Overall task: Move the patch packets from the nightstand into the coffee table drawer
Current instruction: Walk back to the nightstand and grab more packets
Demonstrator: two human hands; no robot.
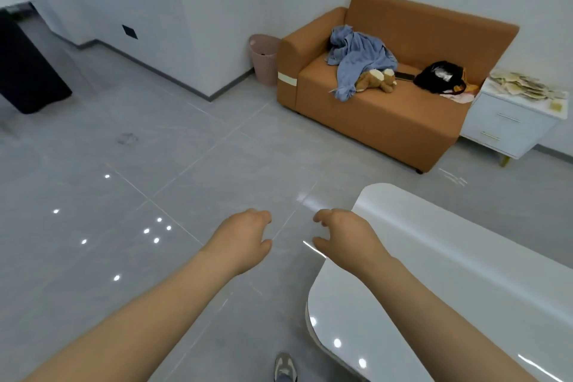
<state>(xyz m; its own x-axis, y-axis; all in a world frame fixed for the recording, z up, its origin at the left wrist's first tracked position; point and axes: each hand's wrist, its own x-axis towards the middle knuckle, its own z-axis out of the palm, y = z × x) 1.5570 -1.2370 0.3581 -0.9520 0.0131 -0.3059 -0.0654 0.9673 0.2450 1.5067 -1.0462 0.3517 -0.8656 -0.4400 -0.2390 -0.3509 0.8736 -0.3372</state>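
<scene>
A heap of pale yellow-green patch packets [524,86] lies on top of the white nightstand [508,124] at the far right, beside the sofa. The glossy white coffee table [449,273] fills the lower right; its drawer is not visible. My left hand [245,239] hangs over the floor at centre, fingers loosely curled and holding nothing. My right hand [344,236] hovers at the coffee table's left edge, fingers apart and empty. Both hands are far from the packets.
An orange sofa [381,108] stands against the far wall with a blue cloth [356,56], a plush toy [376,79] and a black bag [440,76] on it. A pink bin [263,59] sits left of it. Grey tiled floor lies between. My shoe [285,366] shows at the bottom.
</scene>
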